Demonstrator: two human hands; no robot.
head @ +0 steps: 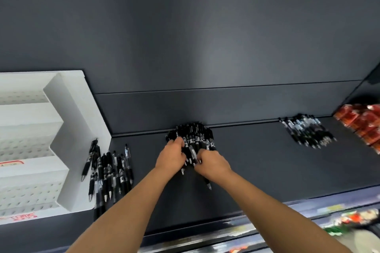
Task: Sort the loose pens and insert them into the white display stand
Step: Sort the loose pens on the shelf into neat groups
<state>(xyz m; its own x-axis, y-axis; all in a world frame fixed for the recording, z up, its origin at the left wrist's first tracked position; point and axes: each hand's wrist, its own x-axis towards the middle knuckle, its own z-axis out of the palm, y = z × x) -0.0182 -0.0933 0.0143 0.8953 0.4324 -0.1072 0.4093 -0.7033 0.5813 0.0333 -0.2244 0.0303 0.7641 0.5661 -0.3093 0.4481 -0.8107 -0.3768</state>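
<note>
Both hands dig into the middle pile of pens (193, 139) on the dark shelf (257, 160). The left hand (171, 155) and right hand (211, 163) sit close together, fingers curled around pens (tips point near, toward the person). More pens (109, 170) lie lengthwise, near-to-far, beside the white display stand (67, 129), far left

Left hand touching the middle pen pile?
Touching. Head view shows the left hand with its fingers dug into the middle pen pile, no gap visible.
</note>
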